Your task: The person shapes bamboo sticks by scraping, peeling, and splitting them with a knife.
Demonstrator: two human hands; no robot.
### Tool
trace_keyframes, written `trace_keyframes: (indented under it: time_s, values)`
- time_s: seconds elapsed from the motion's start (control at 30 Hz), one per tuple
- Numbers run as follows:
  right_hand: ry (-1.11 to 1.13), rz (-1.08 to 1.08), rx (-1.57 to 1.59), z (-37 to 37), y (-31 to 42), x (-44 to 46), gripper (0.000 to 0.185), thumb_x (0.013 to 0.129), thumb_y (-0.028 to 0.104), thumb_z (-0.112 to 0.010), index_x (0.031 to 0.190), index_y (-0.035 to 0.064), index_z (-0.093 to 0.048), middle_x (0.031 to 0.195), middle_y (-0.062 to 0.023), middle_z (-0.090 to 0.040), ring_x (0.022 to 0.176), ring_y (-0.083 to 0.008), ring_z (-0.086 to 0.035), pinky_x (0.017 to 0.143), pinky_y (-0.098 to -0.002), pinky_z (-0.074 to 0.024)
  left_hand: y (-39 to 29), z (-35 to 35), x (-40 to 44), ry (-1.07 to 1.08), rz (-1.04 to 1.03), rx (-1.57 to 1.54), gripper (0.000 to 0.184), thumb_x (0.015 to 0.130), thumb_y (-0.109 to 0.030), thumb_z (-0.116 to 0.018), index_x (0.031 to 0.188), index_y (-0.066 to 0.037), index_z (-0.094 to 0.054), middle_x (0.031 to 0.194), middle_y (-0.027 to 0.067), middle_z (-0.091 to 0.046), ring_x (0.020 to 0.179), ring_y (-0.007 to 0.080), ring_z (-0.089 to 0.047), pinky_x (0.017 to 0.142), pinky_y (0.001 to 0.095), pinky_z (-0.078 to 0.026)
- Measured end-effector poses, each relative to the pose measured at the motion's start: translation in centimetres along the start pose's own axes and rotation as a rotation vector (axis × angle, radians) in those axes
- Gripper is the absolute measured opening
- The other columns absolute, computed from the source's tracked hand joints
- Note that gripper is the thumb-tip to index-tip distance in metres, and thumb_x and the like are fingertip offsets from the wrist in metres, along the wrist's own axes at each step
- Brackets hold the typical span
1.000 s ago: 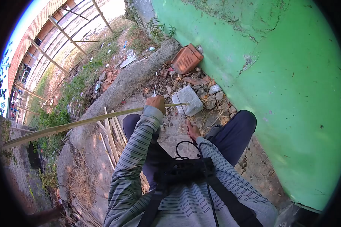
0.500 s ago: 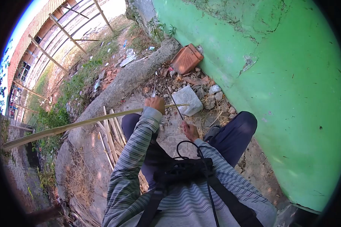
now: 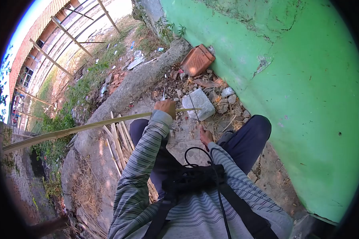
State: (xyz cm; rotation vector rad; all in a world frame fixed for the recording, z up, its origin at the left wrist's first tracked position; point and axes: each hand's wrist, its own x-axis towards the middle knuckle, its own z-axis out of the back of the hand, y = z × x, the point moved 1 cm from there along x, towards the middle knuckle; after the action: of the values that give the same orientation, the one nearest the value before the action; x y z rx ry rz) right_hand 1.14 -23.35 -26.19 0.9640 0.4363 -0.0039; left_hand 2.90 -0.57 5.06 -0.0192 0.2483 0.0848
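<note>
My left hand (image 3: 165, 107) is closed around a long split bamboo strip (image 3: 79, 128), which runs from the far left across to a white block (image 3: 203, 104). The strip's narrow tip lies over the top of the block. My right hand (image 3: 206, 136) grips a thin, dark blade (image 3: 194, 108) by its handle. The blade points up and away, crossing the strip near its tip above the block. Whether the edge touches the strip cannot be made out.
Several cut bamboo strips (image 3: 117, 145) lie on the ground left of my knee. An orange roof tile (image 3: 198, 60) leans near the green wall (image 3: 299, 99) on the right. Rubble surrounds the block. A concrete ridge (image 3: 135, 84) runs beyond my left hand.
The blade in my right hand has swung from left of the block to over it, and my right hand has shifted slightly right. My left hand still holds the strip almost unmoved.
</note>
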Motion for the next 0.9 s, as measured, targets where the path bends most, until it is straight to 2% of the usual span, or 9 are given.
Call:
trace_keyframes:
  time_s: [0.07, 0.2, 0.23, 0.3, 0.37, 0.43, 0.67, 0.73, 0.9]
  values:
    - [-0.010, -0.119, -0.010, -0.5, -0.4, 0.5, 0.074, 0.095, 0.069, -0.044, 0.062, 0.0035, -0.055, 0.053, -0.0085, -0.052, 0.047, -0.0197, -0.054, 0.050, -0.0385, -0.0444, -0.1, -0.4, -0.3, 0.019, 0.009, 0.029, 0.019, 0.075, -0.016, -0.069, 0.089, -0.005, -0.075, 0.085, 0.0181, -0.072, 0.085, 0.0356, -0.073, 0.074, 0.0459, -0.058]
    - [0.037, 0.032, 0.176, -0.8, 2.5, -1.9, 0.068, 0.095, 0.066, -0.048, 0.060, 0.0081, -0.050, 0.052, -0.0031, -0.050, 0.044, -0.0129, -0.048, 0.044, -0.0311, -0.0375, 0.1, -0.9, -0.4, -0.022, 0.022, -0.005, 0.018, 0.075, -0.015, -0.068, 0.088, -0.005, -0.074, 0.086, 0.0182, -0.072, 0.084, 0.0359, -0.073, 0.075, 0.0459, -0.058]
    - [0.040, 0.028, 0.172, -0.5, 3.5, -2.3, 0.068, 0.095, 0.066, -0.048, 0.060, 0.0081, -0.050, 0.052, -0.0031, -0.050, 0.044, -0.0129, -0.048, 0.044, -0.0311, -0.0375, 0.1, -1.1, -0.3, -0.015, 0.031, -0.005, 0.018, 0.075, -0.015, -0.068, 0.088, -0.005, -0.074, 0.086, 0.0186, -0.072, 0.084, 0.0359, -0.073, 0.075, 0.0460, -0.058]
    - [0.201, 0.054, 0.280, -0.3, 4.5, -2.6, 0.077, 0.094, 0.068, -0.044, 0.075, -0.0029, -0.068, 0.070, -0.0177, -0.067, 0.069, -0.0285, -0.068, 0.069, -0.0406, -0.0508, 0.1, -1.4, -0.3, -0.002, 0.037, -0.007, 0.017, 0.074, -0.015, -0.068, 0.087, -0.005, -0.074, 0.086, 0.0191, -0.072, 0.085, 0.0359, -0.073, 0.075, 0.0462, -0.058]
    - [0.222, 0.046, 0.336, 0.4, 5.1, -3.3, 0.077, 0.094, 0.069, -0.045, 0.071, -0.0014, -0.066, 0.063, -0.0125, -0.063, 0.062, -0.0209, -0.065, 0.062, -0.0373, -0.0493, 0.2, -1.2, -0.5, -0.015, 0.030, -0.017, 0.017, 0.074, -0.015, -0.068, 0.087, -0.005, -0.074, 0.087, 0.0198, -0.072, 0.085, 0.0358, -0.073, 0.075, 0.0459, -0.058]
    - [0.102, -0.087, 0.262, 0.7, 3.7, -3.1, 0.068, 0.097, 0.064, -0.048, 0.063, 0.0056, -0.054, 0.053, -0.0045, -0.053, 0.042, -0.0138, -0.051, 0.041, -0.0292, -0.0381, 0.2, -1.0, -0.9, -0.018, 0.031, -0.016, 0.018, 0.074, -0.015, -0.068, 0.087, -0.004, -0.074, 0.087, 0.0198, -0.072, 0.086, 0.0356, -0.073, 0.076, 0.0457, -0.058]
    - [0.082, -0.230, 0.262, -0.3, 2.5, -2.2, 0.075, 0.095, 0.069, -0.043, 0.062, 0.0034, -0.055, 0.054, -0.0064, -0.055, 0.041, -0.0166, -0.051, 0.042, -0.0337, -0.0413, 0.0, -1.1, -1.5, 0.037, 0.055, -0.015, 0.022, 0.072, -0.016, -0.069, 0.090, -0.004, -0.074, 0.091, 0.0201, -0.073, 0.090, 0.0354, -0.072, 0.078, 0.0455, -0.058]
    - [0.000, 0.143, 0.167, 0.0, 3.5, -3.1, 0.077, 0.094, 0.070, -0.044, 0.062, 0.0016, -0.056, 0.054, -0.0069, -0.055, 0.041, -0.0185, -0.051, 0.044, -0.0364, -0.0435, 0.1, -0.8, -1.5, 0.046, 0.053, -0.030, 0.022, 0.073, -0.016, -0.069, 0.090, -0.003, -0.074, 0.092, 0.0203, -0.072, 0.090, 0.0355, -0.072, 0.079, 0.0455, -0.058]
    - [-0.015, -0.062, 0.080, -1.2, -3.3, -0.5, 0.078, 0.092, 0.072, -0.045, 0.065, 0.0000, -0.058, 0.054, -0.0081, -0.056, 0.043, -0.0208, -0.056, 0.044, -0.0371, -0.0455, 0.4, -0.3, -1.6, 0.050, 0.053, -0.056, 0.021, 0.075, -0.015, -0.069, 0.091, -0.003, -0.074, 0.093, 0.0214, -0.072, 0.091, 0.0363, -0.072, 0.079, 0.0457, -0.058]
